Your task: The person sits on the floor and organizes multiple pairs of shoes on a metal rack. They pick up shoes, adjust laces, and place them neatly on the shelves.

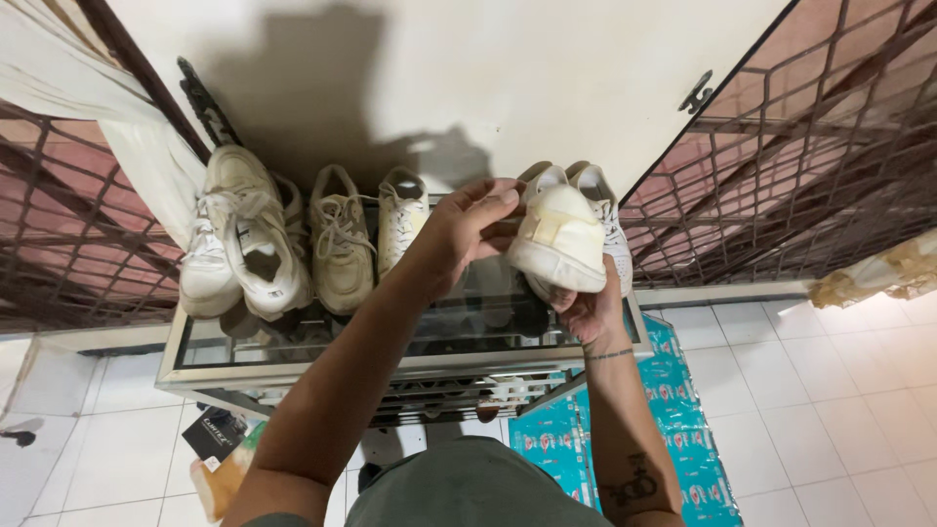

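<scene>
A white sneaker (560,237) is held up above a glass-topped shoe rack (322,353), heel toward me. My right hand (589,310) grips it from underneath at the sole. My left hand (465,231) reaches across and touches its left side near the opening. Another white sneaker (611,217) stands just behind the held one, against the wall.
Several white and cream sneakers (256,239) stand in a row on the rack's left part. Metal grille gates (810,146) flank a white wall. A turquoise printed box (683,420) and small packages (215,439) lie on the white tiled floor.
</scene>
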